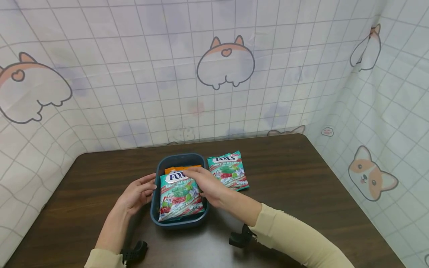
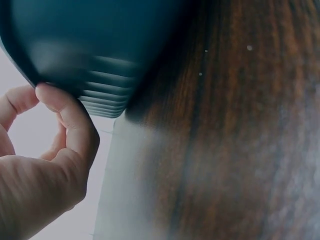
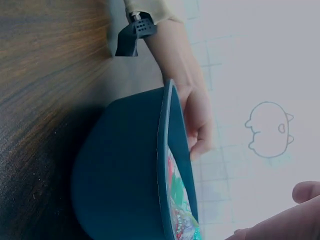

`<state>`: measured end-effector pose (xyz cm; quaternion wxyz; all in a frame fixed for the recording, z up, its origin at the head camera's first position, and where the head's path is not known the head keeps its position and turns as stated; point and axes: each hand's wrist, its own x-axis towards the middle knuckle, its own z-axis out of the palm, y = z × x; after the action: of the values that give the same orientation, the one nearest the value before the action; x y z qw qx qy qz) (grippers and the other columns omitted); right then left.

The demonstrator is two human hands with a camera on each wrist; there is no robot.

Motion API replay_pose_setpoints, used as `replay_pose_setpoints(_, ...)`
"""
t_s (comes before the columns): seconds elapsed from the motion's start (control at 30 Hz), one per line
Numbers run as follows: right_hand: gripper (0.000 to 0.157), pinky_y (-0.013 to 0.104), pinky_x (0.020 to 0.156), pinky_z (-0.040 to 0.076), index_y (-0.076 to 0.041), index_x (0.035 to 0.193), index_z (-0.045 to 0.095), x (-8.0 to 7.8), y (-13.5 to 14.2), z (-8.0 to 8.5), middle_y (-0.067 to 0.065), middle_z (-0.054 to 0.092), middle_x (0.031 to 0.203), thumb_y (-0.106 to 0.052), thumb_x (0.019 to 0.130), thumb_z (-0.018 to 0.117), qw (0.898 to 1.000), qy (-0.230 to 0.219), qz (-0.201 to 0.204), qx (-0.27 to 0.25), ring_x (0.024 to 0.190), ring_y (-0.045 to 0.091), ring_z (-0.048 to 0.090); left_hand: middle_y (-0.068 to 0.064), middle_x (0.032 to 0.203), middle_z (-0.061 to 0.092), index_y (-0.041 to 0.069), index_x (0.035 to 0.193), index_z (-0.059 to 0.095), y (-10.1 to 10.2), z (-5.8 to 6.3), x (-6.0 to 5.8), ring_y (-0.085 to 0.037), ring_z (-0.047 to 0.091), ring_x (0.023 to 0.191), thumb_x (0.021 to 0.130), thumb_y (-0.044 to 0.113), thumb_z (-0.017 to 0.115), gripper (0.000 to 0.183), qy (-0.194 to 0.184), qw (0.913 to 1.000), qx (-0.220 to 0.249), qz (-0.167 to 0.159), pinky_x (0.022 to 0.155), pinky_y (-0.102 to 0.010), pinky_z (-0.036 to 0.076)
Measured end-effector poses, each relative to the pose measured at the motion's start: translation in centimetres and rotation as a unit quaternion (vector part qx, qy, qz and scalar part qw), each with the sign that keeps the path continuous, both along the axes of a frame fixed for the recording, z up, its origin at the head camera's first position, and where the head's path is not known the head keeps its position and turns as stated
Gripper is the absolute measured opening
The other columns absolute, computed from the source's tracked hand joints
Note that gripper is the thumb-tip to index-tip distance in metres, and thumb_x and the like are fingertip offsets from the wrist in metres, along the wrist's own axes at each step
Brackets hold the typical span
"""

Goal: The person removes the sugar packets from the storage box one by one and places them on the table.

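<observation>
Above dark wood (image 1: 285, 178), the left hand (image 1: 135, 193) pinches the bin rim (image 1: 182, 224); right hand (image 1: 209, 187) overlaps candy packet (image 1: 179, 201), grip unclear.

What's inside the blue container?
In the container, a green FOX'S Mint Blossom bag lies uppermost; an orange package shows partly behind it. Most of that package and whatever lies beneath are covered.

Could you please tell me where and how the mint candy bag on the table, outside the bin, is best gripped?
I'd pinch that mint candy bag by its right edge, coming in from the right: it appears to lie flat with that edge unobstructed, while the bin and right hand crowd its left side.
</observation>
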<state>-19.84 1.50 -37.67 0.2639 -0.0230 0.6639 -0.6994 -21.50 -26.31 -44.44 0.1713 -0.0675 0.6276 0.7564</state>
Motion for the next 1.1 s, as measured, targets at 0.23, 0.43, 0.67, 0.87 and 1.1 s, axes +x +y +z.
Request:
replay_pose_setpoints(0.23, 0.051, 0.061, 0.110, 0.035, -0.005, 0.145, 0.050, 0.0, 0.0, -0.1, 0.015, 0.049, 0.146, -0.031, 0.103, 0.063, 1.000, -0.001, -0.011, 0.006, 0.132, 0.034, 0.046, -0.004, 0.123, 0.065, -0.002, 0.159, 0.024, 0.0, -0.1, 0.2, -0.013, 0.070, 0.092, 0.103, 0.004, 0.058, 0.066, -0.002, 1.0000, -0.001, 0.000, 0.088, -0.032, 0.057)
replay_pose_setpoints(0.43, 0.051, 0.057, 0.113, 0.034, -0.006, 0.147, 0.050, -0.1, 0.1, -0.4, 0.015, 0.042, 0.151, -0.025, 0.102, 0.064, 1.000, 0.007, -0.011, 0.007, 0.134, 0.034, 0.041, -0.004, 0.124, 0.065, -0.002, 0.159, 0.025, 0.1, -0.4, 0.0, -0.012, 0.070, 0.093, 0.103, 0.005, 0.059, 0.066, 0.004, 1.0000, 0.002, -0.001, 0.088, -0.031, 0.057)
replay_pose_setpoints(0.67, 0.050, 0.055, 0.115, 0.032, -0.007, 0.147, 0.051, -0.5, -0.2, -0.9, 0.017, 0.042, 0.151, -0.022, 0.102, 0.066, 1.000, 0.005, 0.015, -0.002, 0.133, 0.033, 0.043, -0.006, 0.125, 0.064, -0.004, 0.159, 0.024, 0.2, -0.6, 0.1, -0.011, 0.070, 0.092, 0.102, 0.001, 0.056, 0.065, 0.013, 0.9999, 0.008, -0.004, 0.086, -0.031, 0.058)
replay_pose_setpoints(0.87, 0.048, 0.051, 0.112, 0.037, -0.009, 0.147, 0.053, -1.2, -0.4, -1.3, 0.017, 0.045, 0.147, -0.021, 0.102, 0.066, 0.999, -0.001, 0.046, -0.005, 0.127, 0.032, 0.048, -0.006, 0.123, 0.066, -0.004, 0.158, 0.024, 0.1, -0.4, 0.2, -0.011, 0.070, 0.091, 0.103, 0.001, 0.056, 0.064, 0.014, 0.9998, 0.017, 0.000, 0.086, -0.031, 0.058)
replay_pose_setpoints(1.1, 0.049, 0.048, 0.111, 0.038, -0.011, 0.146, 0.054, -1.1, -0.9, -2.1, 0.016, 0.039, 0.154, -0.018, 0.100, 0.069, 0.999, 0.004, 0.040, 0.004, 0.129, 0.033, 0.045, -0.007, 0.124, 0.066, -0.003, 0.159, 0.025, -0.1, -0.4, 0.1, -0.012, 0.071, 0.092, 0.103, 0.001, 0.057, 0.065, 0.007, 0.9998, 0.020, 0.004, 0.087, -0.033, 0.058)
